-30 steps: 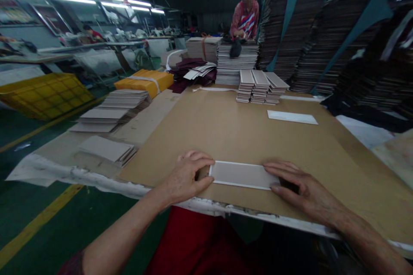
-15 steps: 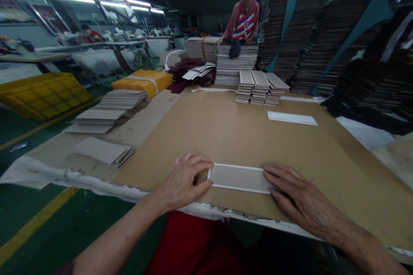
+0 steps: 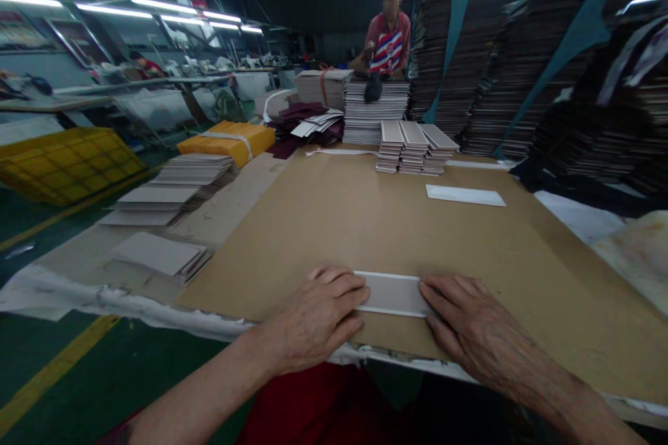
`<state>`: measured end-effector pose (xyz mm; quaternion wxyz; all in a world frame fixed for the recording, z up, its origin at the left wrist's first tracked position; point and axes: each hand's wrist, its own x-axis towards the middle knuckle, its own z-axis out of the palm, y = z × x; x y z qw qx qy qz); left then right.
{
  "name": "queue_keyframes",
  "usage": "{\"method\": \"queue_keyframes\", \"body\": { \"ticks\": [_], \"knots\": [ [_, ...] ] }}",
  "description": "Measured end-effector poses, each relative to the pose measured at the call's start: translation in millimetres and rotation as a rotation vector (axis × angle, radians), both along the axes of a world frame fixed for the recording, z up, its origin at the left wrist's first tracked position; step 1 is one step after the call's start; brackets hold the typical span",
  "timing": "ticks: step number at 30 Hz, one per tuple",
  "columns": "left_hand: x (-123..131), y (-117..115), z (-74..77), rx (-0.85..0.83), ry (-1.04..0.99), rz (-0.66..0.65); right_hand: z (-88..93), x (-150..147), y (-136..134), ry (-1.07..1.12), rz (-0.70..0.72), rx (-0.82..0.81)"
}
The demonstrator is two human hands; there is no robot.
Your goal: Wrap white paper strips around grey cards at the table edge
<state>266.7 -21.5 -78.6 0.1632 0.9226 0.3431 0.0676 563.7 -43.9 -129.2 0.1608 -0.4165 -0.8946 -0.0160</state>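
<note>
A long grey card with white edges [image 3: 394, 293] lies flat near the front edge of the brown cardboard-covered table [image 3: 376, 222]. My left hand [image 3: 318, 316] rests palm down over the card's left end, fingers stretched across it. My right hand [image 3: 464, 330] lies flat over the card's right end, fingers extended and pressing on it. Only the card's middle shows between my hands.
Three stacks of similar cards [image 3: 415, 146] stand at the table's far side, with a single white strip [image 3: 465, 195] to their right. Grey boards [image 3: 172, 184] are piled at left. A person in a striped top [image 3: 389, 42] works behind tall stacks [image 3: 373, 108]. A yellow crate [image 3: 62, 163] sits far left.
Both hands have slid inward over the card, covering more of its ends. The card sits in about the same place near the table's front edge.
</note>
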Motion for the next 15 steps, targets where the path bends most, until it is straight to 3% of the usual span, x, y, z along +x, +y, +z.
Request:
{"method": "queue_keyframes", "body": {
  "ticks": [8,13,15],
  "knots": [
    [-5.4,3.6,-10.5,0.018,-0.03,0.002,-0.5,22.4,1.6,-0.073,0.03,-0.021],
    [-6.1,2.1,-16.6,0.018,-0.079,0.022,1.6,44.5,9.0,-0.035,-0.1,-0.128],
    [-5.8,1.5,-16.1,0.01,-0.089,0.032,4.1,41.0,5.7,-0.029,-0.082,-0.192]
  ]
}}
